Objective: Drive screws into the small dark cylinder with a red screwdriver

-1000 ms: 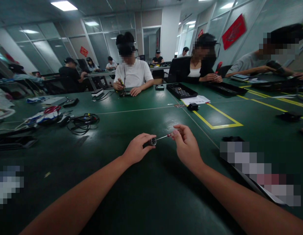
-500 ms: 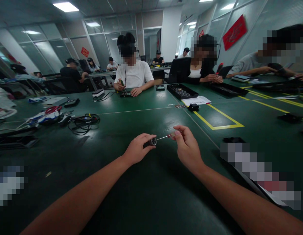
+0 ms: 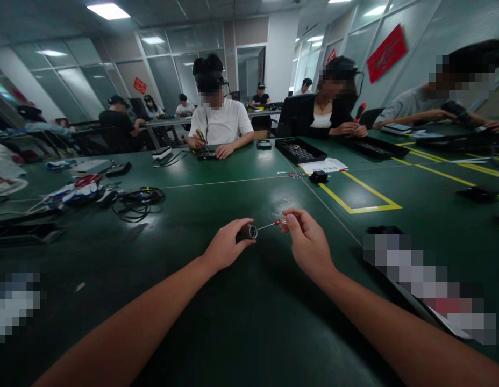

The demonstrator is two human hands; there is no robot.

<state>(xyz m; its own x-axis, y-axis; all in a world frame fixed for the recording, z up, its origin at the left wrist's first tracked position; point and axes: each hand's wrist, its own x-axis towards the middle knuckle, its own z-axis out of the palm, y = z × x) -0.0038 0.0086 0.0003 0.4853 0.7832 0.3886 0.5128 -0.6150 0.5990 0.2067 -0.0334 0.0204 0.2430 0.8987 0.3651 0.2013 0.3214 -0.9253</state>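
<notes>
Between the thumb and fingers of my left hand (image 3: 227, 244) is a small dark cylindrical part (image 3: 249, 231), its round, light-rimmed open end turned to the right. My right hand (image 3: 308, 236) pinches the reddish, see-through handle of a screwdriver (image 3: 269, 225). The thin metal shaft points left, and its tip meets the open end of the cylinder. Whether the tip sits inside or only touches the rim is too small to tell. Both hands are above the green table (image 3: 217, 333).
Left lie coiled black cables (image 3: 138, 203) and a red cable bundle (image 3: 88, 180). Ahead are a black parts tray (image 3: 300, 150), a small black block (image 3: 318, 177) and yellow tape (image 3: 374, 208). A blurred flat item (image 3: 427, 290) lies by my right forearm. Several people work across the table.
The cylinder has turned slightly in my left hand, so more of its side shows. My right fingers have shifted a little on the screwdriver handle.
</notes>
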